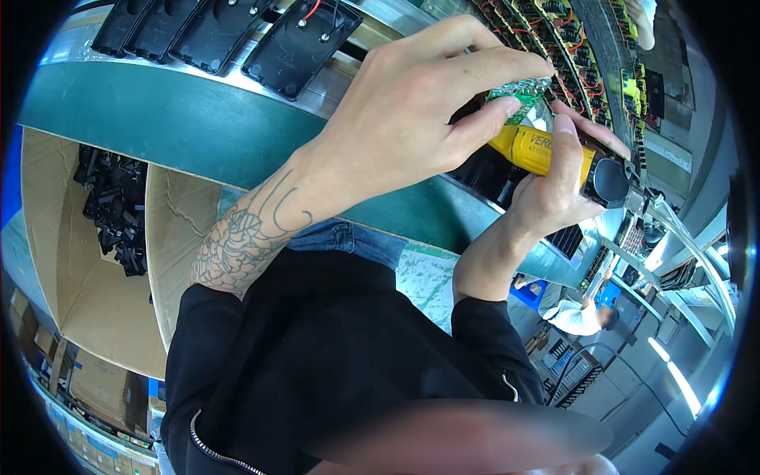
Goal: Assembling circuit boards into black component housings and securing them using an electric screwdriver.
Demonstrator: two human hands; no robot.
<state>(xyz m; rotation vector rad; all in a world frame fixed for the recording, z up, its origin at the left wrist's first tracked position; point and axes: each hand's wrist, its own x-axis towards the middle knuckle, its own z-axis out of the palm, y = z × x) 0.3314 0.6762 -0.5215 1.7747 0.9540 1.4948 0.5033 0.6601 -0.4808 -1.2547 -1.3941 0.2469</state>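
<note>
My left hand (412,103) reaches across the bench from the left, its thumb and fingers pinching a small green circuit board (514,93). Close below the board, my right hand (550,182) is wrapped round a yellow cylinder-shaped tool with a black round end (532,150). The tool's exact kind is unclear, and its front end is partly hidden behind my left fingers. Whether the tool touches the board cannot be made out. Just past both hands stand rows of circuit boards with yellow parts and red wires (582,59).
Several black plastic shells (297,55) lie along the bench's far left, one with red and black wires. Left of me, an open cardboard box (111,313) holds small black parts (115,206). The green bench top (166,119) runs across. A person (578,317) works at the right.
</note>
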